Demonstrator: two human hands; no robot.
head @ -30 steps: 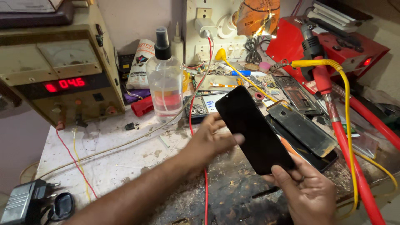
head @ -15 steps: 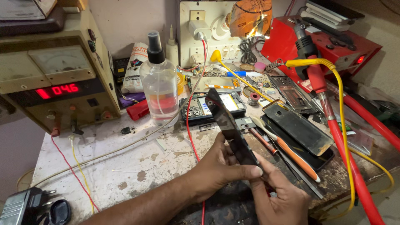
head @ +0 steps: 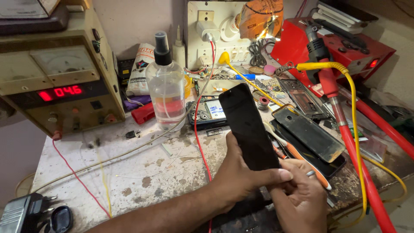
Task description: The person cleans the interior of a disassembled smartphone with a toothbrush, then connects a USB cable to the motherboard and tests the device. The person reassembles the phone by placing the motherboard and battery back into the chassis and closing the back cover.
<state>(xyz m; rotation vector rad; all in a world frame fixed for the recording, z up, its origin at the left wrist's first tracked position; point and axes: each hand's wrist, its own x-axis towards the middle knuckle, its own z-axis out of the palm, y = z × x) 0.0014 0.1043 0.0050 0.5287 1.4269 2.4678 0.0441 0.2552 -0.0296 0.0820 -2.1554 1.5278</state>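
Both hands are on a black phone (head: 249,126), held up at an angle over the front edge of the tabletop (head: 142,172), dark face toward the camera and its top end leaning away toward the back of the bench. The left hand (head: 241,174) is wrapped around the lower part, thumb laid across the bottom edge, so it's grasping the phone. The right hand (head: 302,198) sits just below and to the right, fingers curled up against the phone's bottom end; it's got a grip there too, though how firm, can't tell. There's a ring (head: 310,173) on one finger. Right beside the phone, on the tabletop, lies another phone body (head: 308,133) with a bronze edge, and an orange-handled screwdriver (head: 302,159) pokes out between them. Behind the phone there's a small keypad phone (head: 207,113), and next to that a clear spray bottle (head: 165,88) standing upright. A power supply (head: 60,86) with a red readout sits at the left, well apart from the hands. A red hose (head: 362,172) and yellow cable (head: 355,129) run down the right side.
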